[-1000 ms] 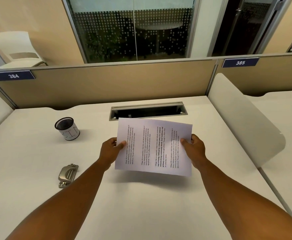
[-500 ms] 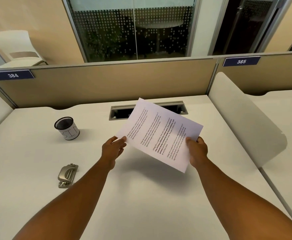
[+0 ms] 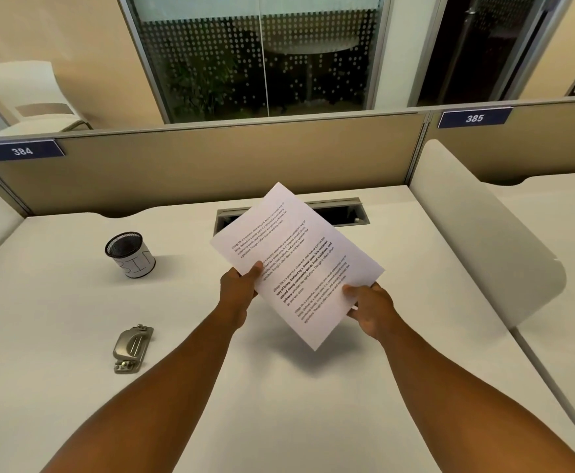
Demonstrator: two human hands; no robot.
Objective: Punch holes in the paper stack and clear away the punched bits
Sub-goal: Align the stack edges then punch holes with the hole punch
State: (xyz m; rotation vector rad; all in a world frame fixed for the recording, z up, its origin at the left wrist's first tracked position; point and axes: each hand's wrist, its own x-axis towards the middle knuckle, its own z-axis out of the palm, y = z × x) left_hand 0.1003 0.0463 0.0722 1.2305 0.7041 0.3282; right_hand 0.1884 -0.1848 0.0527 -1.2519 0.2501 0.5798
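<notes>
Left hand (image 3: pixel 236 288) and right hand (image 3: pixel 369 307) each pinch the paper stack (image 3: pixel 296 264) (tilted, above desk (image 3: pixel 74 302)).

"384" is read on the left partition plate (image 3: pixel 21 151), "385" on the right plate (image 3: pixel 474 117); "BIN" is handwritten on the mesh cup (image 3: pixel 130 255).

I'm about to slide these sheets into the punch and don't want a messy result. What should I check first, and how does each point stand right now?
1. Both hands hold the white printed paper stack: ok, left hand and right hand each have a grip on an edge.
2. Sheet edges squared: cannot tell.
3. Silver metal hole punch within reach, unobstructed: ok, on the white desk to the left.
4. Black mesh cup labelled BIN ready for bits: ok, upright.
5. Paper level for feeding: not ok, tilted, raised off the desk.
</notes>
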